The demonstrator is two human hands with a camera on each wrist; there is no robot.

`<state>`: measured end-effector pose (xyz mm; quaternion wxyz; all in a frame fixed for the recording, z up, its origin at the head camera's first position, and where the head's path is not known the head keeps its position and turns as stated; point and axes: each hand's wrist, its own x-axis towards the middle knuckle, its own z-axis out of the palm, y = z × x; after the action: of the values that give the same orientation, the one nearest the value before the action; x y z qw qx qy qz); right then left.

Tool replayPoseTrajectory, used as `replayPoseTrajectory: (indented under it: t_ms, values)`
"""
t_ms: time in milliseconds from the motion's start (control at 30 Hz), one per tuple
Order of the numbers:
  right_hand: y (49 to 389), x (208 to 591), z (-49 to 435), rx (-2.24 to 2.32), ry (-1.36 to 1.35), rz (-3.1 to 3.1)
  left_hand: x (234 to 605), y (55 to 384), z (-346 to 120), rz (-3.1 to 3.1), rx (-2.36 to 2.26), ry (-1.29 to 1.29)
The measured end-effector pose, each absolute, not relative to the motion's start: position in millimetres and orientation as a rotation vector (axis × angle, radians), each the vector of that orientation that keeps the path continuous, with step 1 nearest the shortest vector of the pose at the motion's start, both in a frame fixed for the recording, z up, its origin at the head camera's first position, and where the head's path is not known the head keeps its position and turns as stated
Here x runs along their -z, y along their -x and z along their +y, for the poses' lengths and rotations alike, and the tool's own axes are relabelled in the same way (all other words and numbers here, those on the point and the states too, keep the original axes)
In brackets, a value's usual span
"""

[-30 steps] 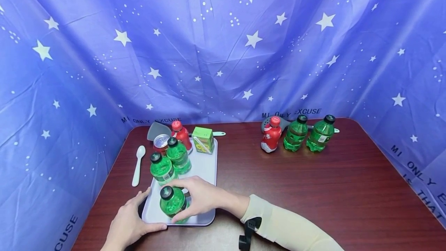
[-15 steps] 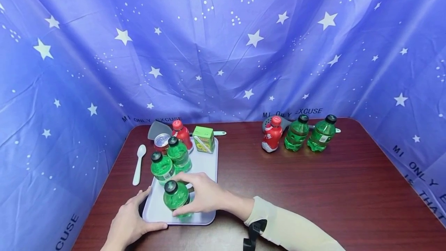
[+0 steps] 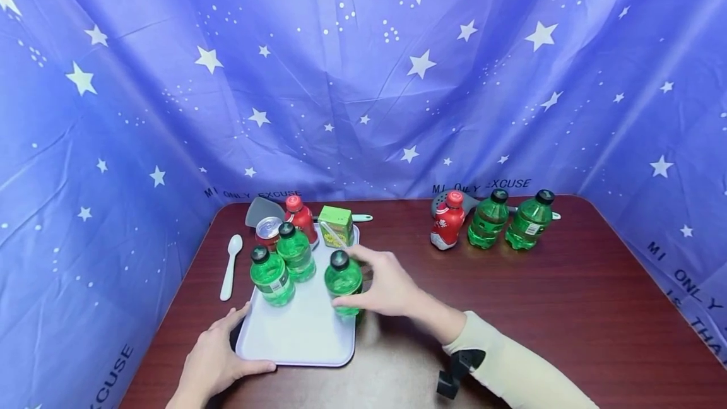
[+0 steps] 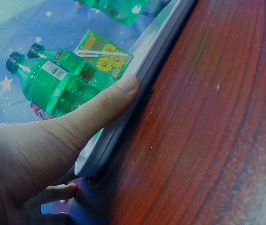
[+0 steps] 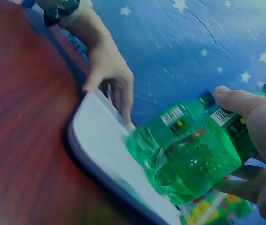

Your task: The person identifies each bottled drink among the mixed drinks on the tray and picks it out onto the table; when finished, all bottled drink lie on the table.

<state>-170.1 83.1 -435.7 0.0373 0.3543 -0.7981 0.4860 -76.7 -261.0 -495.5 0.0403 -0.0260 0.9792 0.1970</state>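
In the head view my right hand (image 3: 389, 279) grips a green soda bottle (image 3: 343, 283) with a black cap, over the right edge of the white tray (image 3: 295, 339). The right wrist view shows this bottle's base (image 5: 189, 173) tilted above the tray, thumb across its label. My left hand (image 3: 212, 355) holds the tray's near left corner, its thumb (image 4: 109, 105) along the front rim. Two more green bottles, one in front (image 3: 272, 283) and one behind (image 3: 296, 257), stand on the tray's left side. Behind them are a red bottle (image 3: 301, 216), a soda can (image 3: 269, 232) and a green drink carton (image 3: 337, 226).
A white spoon (image 3: 230, 267) lies left of the tray. Behind it is a grey spatula (image 3: 264, 211). At the back right stand a red bottle (image 3: 447, 223) and two green bottles (image 3: 528, 223), before a grey slotted utensil (image 3: 440, 201). Starry curtains (image 3: 363, 81) border the table.
My right hand has carried the green bottle from the tray's near left part rightward and away from me, to the tray's right edge. The left hand has stayed at the tray corner.
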Motion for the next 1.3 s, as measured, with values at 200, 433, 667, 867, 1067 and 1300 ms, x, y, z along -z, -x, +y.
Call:
replayPoseTrajectory:
  t_ms: [200,433,667,867,1067,1300]
  values:
    - [173,437,121,-1.405,-0.939,-2.471,496,75,-261,2.975,-0.608,0.091]
    - [170,434,159,-1.375,-0.800,-2.481,496,74,-262,2.990,-0.615,0.089]
    - [166,435,201,-1.290,-0.663,-2.476,496,76,-261,2.990,-0.623,0.084]
    - [159,440,240,-1.148,-0.520,-2.491,497,76,-260,2.979,-0.632,0.088]
    - [152,444,270,-1.070,-0.388,-2.500,496,75,-261,2.977,-0.626,0.093]
    - [146,442,294,-1.045,-0.276,-2.461,496,77,-261,2.985,-0.627,0.079]
